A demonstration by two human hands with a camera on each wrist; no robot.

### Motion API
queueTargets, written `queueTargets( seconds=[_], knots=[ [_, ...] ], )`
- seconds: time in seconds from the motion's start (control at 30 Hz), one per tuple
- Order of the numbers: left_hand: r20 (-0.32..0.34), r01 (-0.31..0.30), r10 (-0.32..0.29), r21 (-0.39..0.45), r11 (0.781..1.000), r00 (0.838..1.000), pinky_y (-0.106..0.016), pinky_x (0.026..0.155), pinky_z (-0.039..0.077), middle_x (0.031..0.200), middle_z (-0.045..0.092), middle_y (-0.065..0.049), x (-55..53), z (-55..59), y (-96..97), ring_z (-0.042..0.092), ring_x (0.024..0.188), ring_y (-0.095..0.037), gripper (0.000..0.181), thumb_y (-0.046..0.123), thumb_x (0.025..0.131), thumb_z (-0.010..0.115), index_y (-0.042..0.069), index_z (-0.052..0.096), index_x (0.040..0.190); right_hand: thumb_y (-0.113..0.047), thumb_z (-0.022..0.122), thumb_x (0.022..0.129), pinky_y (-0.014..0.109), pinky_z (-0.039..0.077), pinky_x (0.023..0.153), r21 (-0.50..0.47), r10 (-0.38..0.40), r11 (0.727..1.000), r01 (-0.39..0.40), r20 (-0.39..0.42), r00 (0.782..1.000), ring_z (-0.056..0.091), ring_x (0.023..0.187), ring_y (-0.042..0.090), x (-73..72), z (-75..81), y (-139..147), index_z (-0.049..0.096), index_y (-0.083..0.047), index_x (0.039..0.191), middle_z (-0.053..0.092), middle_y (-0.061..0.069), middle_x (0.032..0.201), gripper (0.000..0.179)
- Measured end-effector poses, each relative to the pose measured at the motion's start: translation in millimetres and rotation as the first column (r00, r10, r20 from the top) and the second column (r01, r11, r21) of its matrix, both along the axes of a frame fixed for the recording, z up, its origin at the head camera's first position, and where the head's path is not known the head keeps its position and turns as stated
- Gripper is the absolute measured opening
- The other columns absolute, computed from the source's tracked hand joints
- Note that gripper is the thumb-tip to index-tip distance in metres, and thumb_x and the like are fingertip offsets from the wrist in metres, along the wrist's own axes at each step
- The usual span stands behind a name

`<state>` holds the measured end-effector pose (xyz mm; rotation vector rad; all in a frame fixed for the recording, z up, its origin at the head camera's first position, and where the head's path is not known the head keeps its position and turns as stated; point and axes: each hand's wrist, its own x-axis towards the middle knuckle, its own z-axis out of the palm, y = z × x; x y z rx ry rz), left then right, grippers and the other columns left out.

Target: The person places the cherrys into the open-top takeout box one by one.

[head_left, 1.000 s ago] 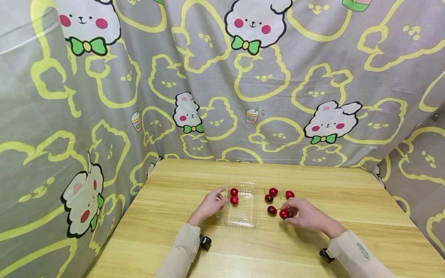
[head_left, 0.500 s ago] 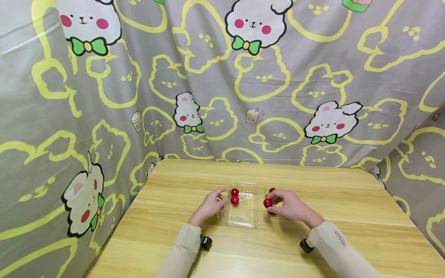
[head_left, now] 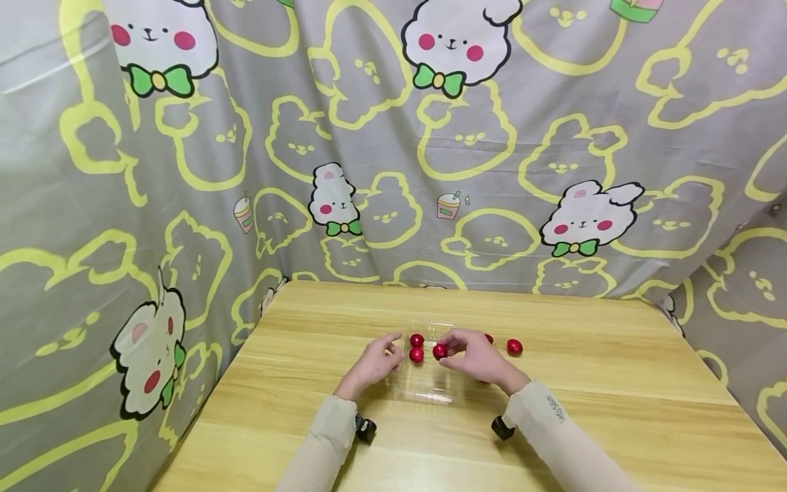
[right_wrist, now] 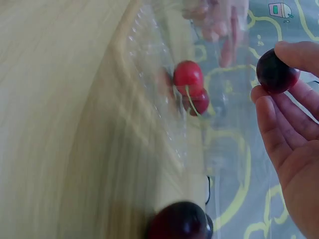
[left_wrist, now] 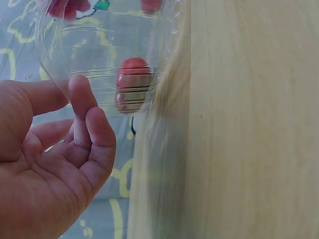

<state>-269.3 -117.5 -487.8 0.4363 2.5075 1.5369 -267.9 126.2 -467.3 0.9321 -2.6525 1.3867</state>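
A clear plastic box [head_left: 424, 383] stands on the wooden table, with two red cherries [head_left: 417, 347] at its left side. My left hand [head_left: 373, 364] holds the box's left edge; in the left wrist view its curled fingers [left_wrist: 99, 134] meet the plastic wall. Over the box's right part, my right hand [head_left: 479, 355] pinches a cherry [head_left: 439, 351] between thumb and fingertips. That same cherry looks dark red [right_wrist: 275, 72] in the right wrist view. Right of the box lie more cherries, one fully visible [head_left: 514, 347] and another partly behind the right hand [head_left: 488, 338].
The light wooden table [head_left: 584, 410] reaches back to a grey curtain [head_left: 381, 137] printed with cartoon animals, which also hangs at both sides. A dark cherry [right_wrist: 179, 221] sits close to the right wrist camera. Black wrist cameras [head_left: 365, 430] are strapped on both wrists.
My right hand has picked a cherry from the group on the right and carried it left, over the box. My left hand has stayed at the box's left edge.
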Motion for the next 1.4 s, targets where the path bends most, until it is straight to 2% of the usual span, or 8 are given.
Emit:
queueTargets(
  seconds=[0.27,0.43,0.6,0.9,1.1,1.4],
  knots=[
    [-0.005,-0.003,0.003,0.014,1.0,1.0,-0.034,0.056,0.048,0.081,0.052,-0.007,-1.1,-1.3,0.0,0.059,0.07,-0.028,0.049,0.012,0.088,0.053,0.001,0.034,0.133,-0.008,0.069,0.075,0.039,0.047,0.071,-0.032,0.014,0.999,-0.012,0.064,0.998,0.057,0.08,0.023,14.5,18.2,-19.4,0.06,-0.005,0.096,0.06,0.008,0.088,0.024],
    [-0.013,-0.001,0.001,0.009,1.0,1.0,-0.033,0.054,0.048,0.081,0.052,-0.007,-1.1,-1.4,-0.1,0.059,0.07,-0.027,0.049,0.012,0.089,0.052,0.001,0.034,0.133,-0.01,0.069,0.075,0.026,0.048,0.07,0.014,0.013,1.0,-0.013,0.041,0.999,0.058,0.082,0.016,0.5,-3.5,-22.0,0.059,-0.01,0.098,0.059,-0.001,0.092,0.025],
    [-0.012,-0.002,0.002,0.014,1.0,1.0,-0.037,0.056,0.049,0.081,0.052,-0.007,0.1,-0.7,0.8,0.059,0.069,-0.026,0.049,0.01,0.088,0.052,0.0,0.035,0.133,-0.012,0.07,0.074,0.024,0.048,0.068,0.053,0.048,0.997,-0.048,0.002,0.999,0.057,0.081,0.01,-14.3,-21.8,-24.1,0.06,-0.015,0.098,0.059,-0.007,0.091,0.026],
    [-0.011,-0.004,0.004,0.013,1.0,1.0,-0.033,0.052,0.047,0.081,0.054,-0.008,-0.4,-2.3,1.2,0.059,0.068,-0.026,0.047,0.011,0.089,0.052,0.001,0.035,0.132,-0.017,0.072,0.072,0.02,0.047,0.061,0.171,0.1,0.981,-0.09,-0.05,0.994,0.056,0.073,0.008,-13.5,-20.1,-31.0,0.063,-0.017,0.098,0.058,-0.01,0.085,0.027],
    [-0.007,0.001,-0.001,0.02,1.0,1.0,-0.028,0.05,0.045,0.081,0.054,-0.007,-2.2,-4.3,1.1,0.059,0.066,-0.023,0.048,0.013,0.088,0.053,0.003,0.036,0.132,-0.016,0.072,0.072,0.018,0.047,0.061,0.205,0.139,0.971,-0.123,-0.065,0.988,0.057,0.073,0.008,-12.5,-22.3,-33.5,0.061,-0.017,0.096,0.059,-0.009,0.083,0.027],
    [-0.004,-0.009,0.01,0.035,0.999,1.0,-0.034,0.055,0.049,0.081,0.054,-0.008,-2.7,-6.1,-0.1,0.059,0.069,-0.026,0.047,0.011,0.088,0.053,0.003,0.038,0.131,-0.015,0.072,0.071,0.017,0.047,0.062,0.222,0.171,0.963,-0.152,-0.068,0.983,0.058,0.072,0.009,-13.8,-22.2,-35.5,0.059,-0.015,0.095,0.058,-0.007,0.083,0.027]
  ],
)
